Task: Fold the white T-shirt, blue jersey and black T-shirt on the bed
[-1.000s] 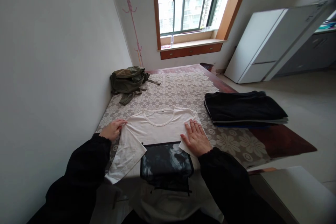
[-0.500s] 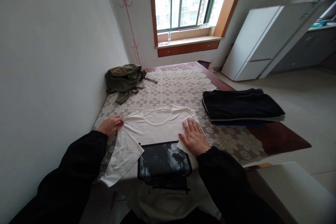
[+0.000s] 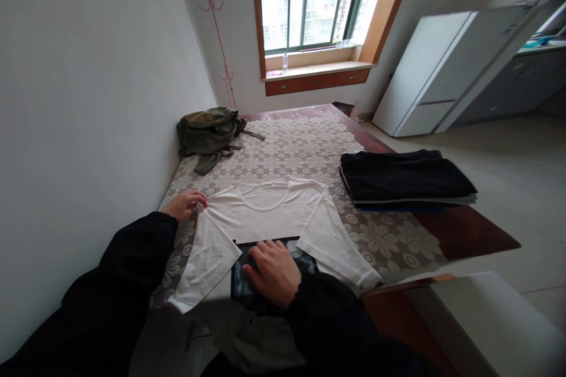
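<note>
A white T-shirt (image 3: 265, 218) lies spread on the table's near edge, collar away from me, with both sleeves angled inward over its front. My left hand (image 3: 184, 205) is at the shirt's left shoulder, its fingers closed on the fabric there. Over the dark printed panel (image 3: 242, 283) on the shirt's front is my right hand (image 3: 275, 274), fingers a little bent and apart, holding nothing. It hides part of the print. The shirt's lower part hangs in shadow near my body.
A patterned tablecloth (image 3: 292, 153) covers the table. An olive backpack (image 3: 210, 132) lies at the back left by the wall. Folded dark clothes (image 3: 402, 179) are stacked on the right. A pale-topped piece of furniture (image 3: 508, 318) stands at the near right.
My right hand has moved left and toward me, from the right shoulder to the printed panel. The right sleeve is now uncovered. My left hand has barely moved.
</note>
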Demonstrator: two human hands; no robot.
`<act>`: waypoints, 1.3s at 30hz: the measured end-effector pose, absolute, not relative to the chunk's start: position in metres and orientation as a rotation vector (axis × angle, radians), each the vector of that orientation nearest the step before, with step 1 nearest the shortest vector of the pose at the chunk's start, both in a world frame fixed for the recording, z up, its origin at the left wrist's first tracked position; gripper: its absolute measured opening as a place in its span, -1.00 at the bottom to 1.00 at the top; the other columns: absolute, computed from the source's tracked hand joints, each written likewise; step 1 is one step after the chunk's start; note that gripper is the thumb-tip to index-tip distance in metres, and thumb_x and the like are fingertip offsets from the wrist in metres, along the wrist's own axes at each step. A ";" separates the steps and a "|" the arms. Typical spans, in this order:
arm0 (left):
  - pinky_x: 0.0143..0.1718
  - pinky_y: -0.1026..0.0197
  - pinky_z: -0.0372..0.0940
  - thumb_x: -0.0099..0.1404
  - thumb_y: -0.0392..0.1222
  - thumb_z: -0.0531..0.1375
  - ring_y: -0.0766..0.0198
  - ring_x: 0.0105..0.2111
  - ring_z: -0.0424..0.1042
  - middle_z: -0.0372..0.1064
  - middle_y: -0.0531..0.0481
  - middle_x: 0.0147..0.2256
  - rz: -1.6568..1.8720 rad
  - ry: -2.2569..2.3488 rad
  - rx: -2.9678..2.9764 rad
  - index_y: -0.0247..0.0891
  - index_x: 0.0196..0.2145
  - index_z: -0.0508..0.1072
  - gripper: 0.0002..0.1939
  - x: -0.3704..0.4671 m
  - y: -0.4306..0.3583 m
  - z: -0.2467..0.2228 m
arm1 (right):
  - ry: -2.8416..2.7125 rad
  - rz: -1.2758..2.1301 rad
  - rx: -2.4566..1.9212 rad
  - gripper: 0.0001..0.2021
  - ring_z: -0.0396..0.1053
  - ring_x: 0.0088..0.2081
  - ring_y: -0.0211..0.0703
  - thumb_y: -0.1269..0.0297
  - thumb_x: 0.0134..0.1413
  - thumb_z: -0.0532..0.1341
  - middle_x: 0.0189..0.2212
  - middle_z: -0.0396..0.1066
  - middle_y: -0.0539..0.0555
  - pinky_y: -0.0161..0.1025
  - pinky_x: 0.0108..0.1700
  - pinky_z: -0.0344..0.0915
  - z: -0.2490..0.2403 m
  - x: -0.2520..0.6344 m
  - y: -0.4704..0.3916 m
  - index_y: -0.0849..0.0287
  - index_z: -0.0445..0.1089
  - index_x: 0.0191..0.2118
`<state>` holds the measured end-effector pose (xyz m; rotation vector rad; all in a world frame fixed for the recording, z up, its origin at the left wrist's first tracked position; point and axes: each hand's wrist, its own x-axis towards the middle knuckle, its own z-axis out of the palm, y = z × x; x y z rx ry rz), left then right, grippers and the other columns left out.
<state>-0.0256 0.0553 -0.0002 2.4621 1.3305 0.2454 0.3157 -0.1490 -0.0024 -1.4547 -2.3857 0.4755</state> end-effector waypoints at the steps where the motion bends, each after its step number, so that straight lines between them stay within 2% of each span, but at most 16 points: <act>1: 0.18 0.05 0.31 0.09 -0.29 0.09 0.10 0.02 0.48 0.56 -0.06 -0.05 0.263 1.325 2.455 -0.16 -0.27 0.62 -0.66 -0.026 0.056 0.000 | -2.384 0.489 -1.472 -0.71 0.47 -0.09 0.04 0.02 0.36 0.14 -0.17 0.56 0.12 -0.06 -0.02 0.25 -0.002 0.301 -0.148 0.13 0.45 -0.12; 6: 0.15 0.04 0.34 0.12 -0.27 0.09 0.08 -0.02 0.51 0.55 -0.10 -0.07 0.292 1.316 2.430 -0.17 -0.31 0.64 -0.69 -0.024 0.056 0.001 | -2.359 0.492 -1.585 -0.68 0.51 -0.15 0.07 0.02 0.38 0.13 -0.22 0.57 0.20 -0.05 -0.06 0.23 -0.004 0.264 -0.129 0.21 0.39 -0.09; 11: 0.13 0.07 0.35 0.16 -0.20 0.10 0.08 -0.05 0.51 0.55 -0.10 -0.10 0.307 1.334 2.412 -0.16 -0.34 0.64 -0.71 -0.025 0.059 -0.001 | -2.393 0.459 -1.558 -0.83 0.52 -0.17 0.03 0.22 0.37 0.14 -0.24 0.59 0.18 -0.08 -0.07 0.19 -0.005 0.265 -0.122 0.20 0.39 -0.12; 14: 0.17 0.03 0.32 0.17 -0.15 0.12 0.06 -0.03 0.50 0.54 -0.10 -0.09 0.290 1.342 2.406 -0.15 -0.33 0.65 -0.71 -0.030 0.063 -0.005 | -2.383 0.476 -1.506 -0.85 0.50 -0.16 -0.02 0.28 0.37 0.11 -0.24 0.59 0.13 -0.10 -0.08 0.17 -0.006 0.268 -0.122 0.16 0.41 -0.16; 21: 0.18 0.01 0.30 0.22 -0.01 0.16 0.04 -0.03 0.48 0.51 -0.12 -0.08 0.237 1.307 2.392 -0.16 -0.29 0.65 -0.70 -0.035 0.069 -0.006 | -2.330 0.437 -1.514 -0.83 0.47 -0.19 -0.03 0.28 0.31 0.12 -0.29 0.57 0.12 -0.10 -0.07 0.15 -0.009 0.274 -0.129 0.17 0.43 -0.26; 29: 0.09 0.08 0.31 0.28 0.00 0.12 0.07 -0.08 0.46 0.49 -0.12 -0.17 0.183 1.307 2.434 -0.20 -0.29 0.60 -0.68 -0.020 0.064 0.005 | -2.397 0.438 -1.552 -0.73 0.48 -0.24 -0.03 0.23 0.31 0.10 -0.35 0.58 0.16 -0.09 -0.05 0.15 -0.011 0.274 -0.129 0.18 0.49 -0.33; 35: 0.02 0.09 0.32 0.23 0.05 0.17 0.06 -0.12 0.46 0.50 -0.11 -0.22 0.158 1.411 2.454 -0.18 -0.32 0.53 -0.72 -0.012 0.066 0.005 | -2.423 0.437 -1.563 -0.71 0.50 -0.22 -0.02 0.20 0.33 0.10 -0.35 0.59 0.17 -0.08 -0.04 0.16 -0.011 0.275 -0.129 0.18 0.50 -0.32; 39: 0.03 0.05 0.33 0.22 0.03 0.17 0.04 -0.12 0.47 0.51 -0.11 -0.21 0.168 1.517 2.448 -0.19 -0.22 0.51 -0.71 -0.007 0.061 0.003 | -2.417 0.436 -1.552 -0.72 0.50 -0.23 -0.02 0.20 0.33 0.10 -0.34 0.59 0.16 -0.07 -0.05 0.18 -0.010 0.277 -0.129 0.18 0.49 -0.31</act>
